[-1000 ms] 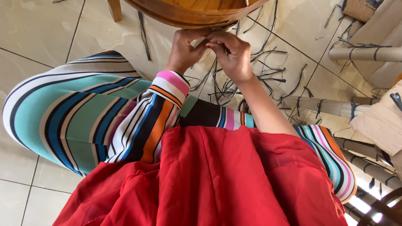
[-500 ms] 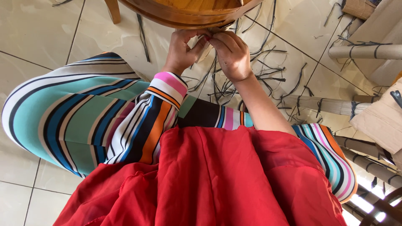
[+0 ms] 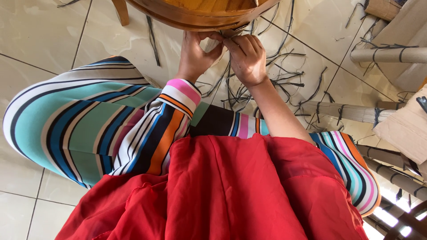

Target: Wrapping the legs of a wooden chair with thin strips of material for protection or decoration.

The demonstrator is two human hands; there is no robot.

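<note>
Pale glossy floor tiles lie under scattered dark cut strips. Nearest, red cloth covers the lap. Beyond it, the left hand and right hand pinch a thin dark strip at the round wooden frame's rim; steady tension, judging by this, keeps binding tight. Farther right, tied cane bundles lie beside cardboard.

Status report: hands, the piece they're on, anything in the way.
Left hand and right hand pinched together at wooden rim. Pinched item hidden. Dark strips litter the tile floor.
</note>
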